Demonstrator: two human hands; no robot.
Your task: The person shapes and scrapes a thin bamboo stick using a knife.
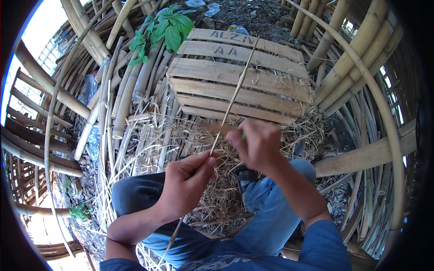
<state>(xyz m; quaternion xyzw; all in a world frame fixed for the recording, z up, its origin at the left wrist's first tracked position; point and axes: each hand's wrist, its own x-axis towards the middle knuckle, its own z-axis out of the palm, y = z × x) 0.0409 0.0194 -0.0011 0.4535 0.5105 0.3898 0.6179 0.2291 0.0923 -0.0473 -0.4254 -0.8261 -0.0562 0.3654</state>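
My left hand (187, 183) is closed around a long thin bamboo stick (237, 88), pinching it between thumb and fingers. The stick slants from my lap up across the slatted wooden crate (239, 77). In my right hand (257, 142) is a knife with a brownish blade (214, 128); my fingers hide most of its handle, though a bit of green shows. The blade lies across the stick, just beyond my left hand. Whether its edge bites into the stick I cannot tell.
Curled bamboo shavings (226, 194) cover the ground between my legs and around the crate. Bamboo poles (131, 95) lie at the left, beside a leafy green plant (169, 29). Thick bamboo poles (352, 58) stand at the right, with a flat bamboo piece (361, 158) near my knee.
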